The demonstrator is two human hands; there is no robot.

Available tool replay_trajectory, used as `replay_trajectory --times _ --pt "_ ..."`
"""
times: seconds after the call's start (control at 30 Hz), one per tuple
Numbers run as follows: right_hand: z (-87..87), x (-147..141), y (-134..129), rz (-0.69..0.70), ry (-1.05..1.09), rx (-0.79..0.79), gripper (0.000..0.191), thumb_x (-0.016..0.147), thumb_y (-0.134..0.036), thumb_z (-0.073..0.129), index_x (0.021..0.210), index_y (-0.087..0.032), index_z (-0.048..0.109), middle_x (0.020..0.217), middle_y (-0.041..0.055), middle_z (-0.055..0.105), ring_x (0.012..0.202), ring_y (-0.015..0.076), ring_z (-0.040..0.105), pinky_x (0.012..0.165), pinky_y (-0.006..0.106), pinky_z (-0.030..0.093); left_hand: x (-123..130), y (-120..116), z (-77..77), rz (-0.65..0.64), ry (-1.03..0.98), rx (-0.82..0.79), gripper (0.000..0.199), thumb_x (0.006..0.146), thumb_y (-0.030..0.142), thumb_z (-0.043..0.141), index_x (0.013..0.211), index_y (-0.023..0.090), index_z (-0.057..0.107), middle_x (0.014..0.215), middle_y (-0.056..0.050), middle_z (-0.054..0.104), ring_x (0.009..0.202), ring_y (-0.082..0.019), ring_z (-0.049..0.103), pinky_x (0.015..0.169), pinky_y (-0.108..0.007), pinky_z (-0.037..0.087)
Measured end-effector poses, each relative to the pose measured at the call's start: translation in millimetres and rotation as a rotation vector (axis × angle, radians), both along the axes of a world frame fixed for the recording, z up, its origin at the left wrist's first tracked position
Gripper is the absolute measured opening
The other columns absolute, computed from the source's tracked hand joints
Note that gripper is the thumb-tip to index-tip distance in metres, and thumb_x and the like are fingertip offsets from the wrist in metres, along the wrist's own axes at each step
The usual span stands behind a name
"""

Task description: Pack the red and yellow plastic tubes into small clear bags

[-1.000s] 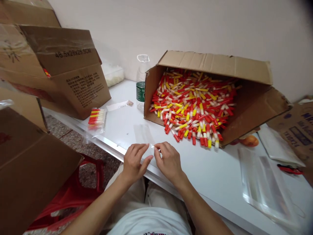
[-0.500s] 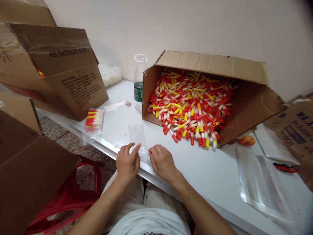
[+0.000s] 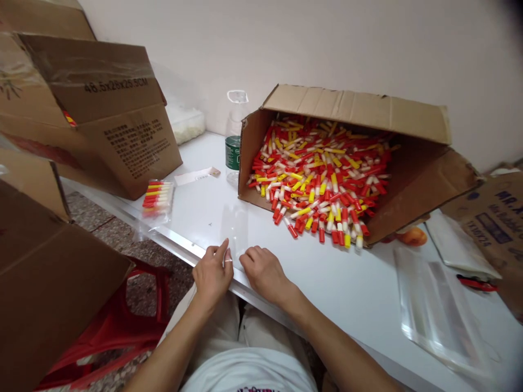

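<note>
A small clear plastic bag stretches up from the table's front edge, between my two hands. My left hand is closed, its thumb and forefinger pinching the bag's near left edge. On the right edge of the bag, the curled fingers of my right hand are pinched together; their tips are partly hidden. Beyond the hands, a cardboard box lies on its side, with a heap of small red, yellow and white plastic tubes spilling from it. Left of my hands lies a filled clear packet of similar tubes.
A clear bottle with a green label stands beside the box. Larger cartons are at left, above a red plastic stool. Flat clear bags and an orange fruit lie at right.
The bag has shifted slightly right and its open end shows less flat. My right hand has moved a little left, closer to my left hand.
</note>
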State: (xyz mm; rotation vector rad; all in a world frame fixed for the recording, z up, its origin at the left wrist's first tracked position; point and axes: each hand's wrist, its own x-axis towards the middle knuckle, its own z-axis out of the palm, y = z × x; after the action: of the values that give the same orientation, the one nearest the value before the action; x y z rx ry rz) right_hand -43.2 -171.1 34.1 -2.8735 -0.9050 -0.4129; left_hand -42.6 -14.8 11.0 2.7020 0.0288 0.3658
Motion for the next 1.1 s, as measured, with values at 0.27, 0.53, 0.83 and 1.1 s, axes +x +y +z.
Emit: replay_trajectory --times 0.27,0.53,0.83,1.1 --pt "16.2 52.0 -37.1 -0.519 0.228 0.056 0.032 0.095 -0.039 0.033 0.110 -0.021 0.055 0.103 0.0081 0.060 0.087 0.0186 0.059 0.067 0.027 0.041 -3.4 4.4 -8.8 -0.012 0.007 -0.133 0.040 0.086 0.025 0.047 0.125 0.021 0.056 0.092 -0.004 0.061 0.063 -0.012 0.056 0.059 -0.025 0.038" --pt "6.5 101.6 -46.2 -0.610 0.234 -0.237 0.032 0.087 -0.011 0.039 0.112 -0.012 0.058 0.117 0.0219 0.053 0.100 0.0265 0.057 0.072 0.032 0.044 -9.2 0.0 -3.6 0.019 0.001 -0.170 0.036 0.090 0.032 0.043 0.120 0.021 0.062 0.072 -0.002 0.064 0.062 -0.013 0.058 0.057 -0.023 0.037" --pt "7.2 47.5 -55.5 -0.547 0.235 -0.017 0.021 0.087 -0.019 0.044 0.098 -0.017 0.062 0.092 0.0110 0.062 0.079 0.0188 0.059 0.065 0.028 0.042 -4.1 -6.6 -10.0 -0.058 -0.094 -0.248 0.036 0.089 0.028 0.043 0.115 0.014 0.064 0.083 -0.006 0.069 0.066 -0.014 0.062 0.062 -0.025 0.045" --pt "35.2 -57.7 -43.4 -0.180 0.208 0.754 0.008 0.086 -0.022 0.051 0.085 -0.021 0.060 0.076 0.0003 0.059 0.062 0.0101 0.053 0.055 0.022 0.044 -0.4 -22.1 -7.3 -0.042 -0.102 -0.159 0.037 0.092 0.032 0.042 0.114 0.014 0.064 0.092 -0.009 0.072 0.078 -0.020 0.069 0.066 -0.027 0.049"
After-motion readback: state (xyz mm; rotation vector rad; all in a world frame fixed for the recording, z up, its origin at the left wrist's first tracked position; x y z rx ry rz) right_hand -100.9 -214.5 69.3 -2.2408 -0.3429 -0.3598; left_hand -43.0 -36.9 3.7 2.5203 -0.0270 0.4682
